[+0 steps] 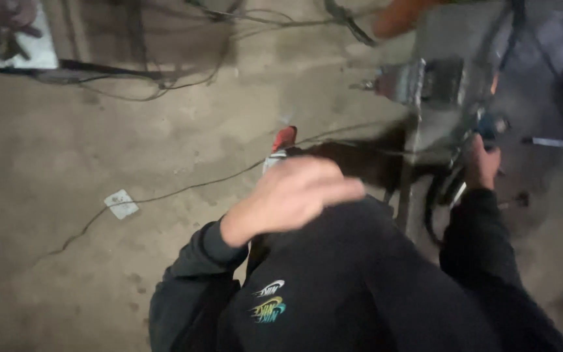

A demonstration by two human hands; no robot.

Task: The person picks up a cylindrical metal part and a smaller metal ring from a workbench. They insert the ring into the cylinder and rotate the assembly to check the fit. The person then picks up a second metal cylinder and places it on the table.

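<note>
**A:** Right hand (482,163) is wrapped around a dark tool handle (490,125), maybe a grinder, too blurry to call. Left hand (291,195) is loose and holds nothing, hovering over the black trouser leg (360,280).

**B:** Count?

**A:** Two hands, one tool, one grey metal block (418,81) just above the grip. Several thin cables (184,186) trail left of it across the concrete floor (66,130). Tool head is hidden.

- The left hand (291,199) hangs loosely curled above a dark trouser leg (360,280), holding nothing.
- The right hand (481,164) grips what seems a blue-handled tool (490,125), blurred.
- Cables (164,195) trail across the concrete floor (66,143).
</note>
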